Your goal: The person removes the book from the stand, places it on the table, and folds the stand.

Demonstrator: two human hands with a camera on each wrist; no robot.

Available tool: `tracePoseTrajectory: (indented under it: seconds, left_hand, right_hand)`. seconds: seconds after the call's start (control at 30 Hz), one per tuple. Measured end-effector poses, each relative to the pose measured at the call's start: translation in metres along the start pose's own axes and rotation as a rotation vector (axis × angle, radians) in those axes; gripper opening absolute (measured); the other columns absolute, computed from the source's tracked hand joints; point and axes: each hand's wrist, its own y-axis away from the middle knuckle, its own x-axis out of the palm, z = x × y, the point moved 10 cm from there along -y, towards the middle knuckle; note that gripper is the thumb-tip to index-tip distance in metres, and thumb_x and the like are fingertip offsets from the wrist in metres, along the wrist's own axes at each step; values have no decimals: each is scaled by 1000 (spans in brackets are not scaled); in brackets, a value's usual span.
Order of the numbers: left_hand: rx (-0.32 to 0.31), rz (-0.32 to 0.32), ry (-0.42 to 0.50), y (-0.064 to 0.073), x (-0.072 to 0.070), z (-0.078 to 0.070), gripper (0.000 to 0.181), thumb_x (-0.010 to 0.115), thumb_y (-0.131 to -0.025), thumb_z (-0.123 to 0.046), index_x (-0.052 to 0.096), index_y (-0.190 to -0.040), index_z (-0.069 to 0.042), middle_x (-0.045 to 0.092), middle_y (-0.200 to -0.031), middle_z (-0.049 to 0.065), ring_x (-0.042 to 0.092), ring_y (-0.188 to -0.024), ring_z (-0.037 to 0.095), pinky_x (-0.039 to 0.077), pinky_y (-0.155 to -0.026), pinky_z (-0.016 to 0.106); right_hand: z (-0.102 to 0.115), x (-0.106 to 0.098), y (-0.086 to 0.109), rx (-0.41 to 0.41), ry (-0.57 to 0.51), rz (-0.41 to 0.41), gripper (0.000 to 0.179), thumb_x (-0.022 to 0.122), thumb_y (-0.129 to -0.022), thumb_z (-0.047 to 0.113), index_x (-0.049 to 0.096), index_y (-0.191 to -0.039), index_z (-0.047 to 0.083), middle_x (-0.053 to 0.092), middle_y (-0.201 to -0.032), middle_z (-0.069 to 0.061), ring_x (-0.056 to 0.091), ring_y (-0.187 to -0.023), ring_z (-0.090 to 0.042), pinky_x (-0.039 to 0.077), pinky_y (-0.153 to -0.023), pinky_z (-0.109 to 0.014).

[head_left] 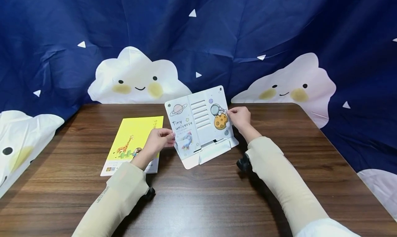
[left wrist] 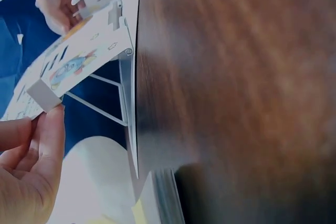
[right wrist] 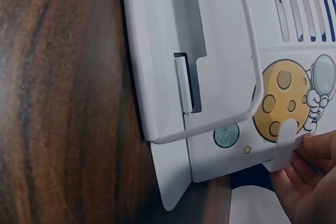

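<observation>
A white book stand [head_left: 206,133] printed with planets, a rocket and "Tiny universe" stands on the table, its slotted panel leaning back. My left hand [head_left: 157,141] pinches the panel's left edge, with thumb and fingers at a small white side tab [left wrist: 43,95]. On the opposite edge, my right hand [head_left: 241,117] pinches the panel beside another side tab [right wrist: 286,142], near the astronaut and yellow moon print. Behind the panel, a wire support [left wrist: 95,109] reaches down to the base in the left wrist view. The front ledge [head_left: 215,151] lies low along the panel's bottom.
A yellow book [head_left: 139,128] with a giraffe on its cover lies left of the stand, partly under my left forearm. The wooden table [head_left: 198,202] ends at a blue curtain [head_left: 217,33] with smiling clouds. A dark wrist device [head_left: 244,163] hangs below my right sleeve.
</observation>
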Motion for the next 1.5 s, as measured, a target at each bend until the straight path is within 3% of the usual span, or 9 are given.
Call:
tracePoseTrajectory:
  seconds: [0.17,0.5,0.77,1.03,1.2,1.4,1.5]
  left_hand:
    - [56,36,-25,8,6,-5,13,51,-83,6,56,-89,16,60,-80,20,60,-67,24,48,-68,41]
    - [94,93,-19,20,17,-10,12,52,-81,7,57,-87,17,61,-75,20,60,-66,22,46,-70,46]
    - [88,110,-35,28,27,-9,10,54,-80,7,59,-82,15,61,-74,18,61,-65,21,49,-65,38]
    - [110,174,-28,39,45,-13,10,54,-78,9,59,-82,17,61,-72,21,60,-71,34,50,-61,34]
    - [134,194,-19,42,51,-16,10,54,-78,9,59,-82,18,61,-75,23,59,-72,36,50,-61,34]
    - [149,186,-30,46,56,-17,10,57,-78,7,60,-80,16,61,-75,21,60,-70,31,50,-61,33]
    - [149,185,-50,54,60,-27,9,57,-77,8,59,-78,17,61,-73,22,60,-71,33,50,-61,34]
  right_hand:
    - [9,2,-3,-36,61,-3,19,57,-81,16,69,-89,3,63,-92,-11,52,-89,-25,44,-72,-33]
    - [16,9,-6,-44,92,22,19,55,-83,16,68,-90,4,63,-92,-10,53,-86,-24,45,-70,-33]
    - [26,14,-6,-59,160,45,20,54,-83,17,68,-93,6,63,-93,-10,54,-88,-25,44,-72,-34]
    - [33,23,-9,-74,231,67,22,52,-85,19,68,-95,9,63,-94,-8,54,-85,-25,44,-69,-34]
    - [35,28,-10,-69,237,81,23,50,-85,18,68,-95,8,63,-92,-9,54,-78,-23,44,-63,-31]
    - [42,33,-11,-100,199,104,21,51,-85,14,67,-94,4,62,-92,-11,54,-81,-24,45,-65,-31]
    - [44,34,-11,-108,182,121,21,52,-84,13,67,-93,3,62,-93,-12,53,-84,-24,45,-68,-32]
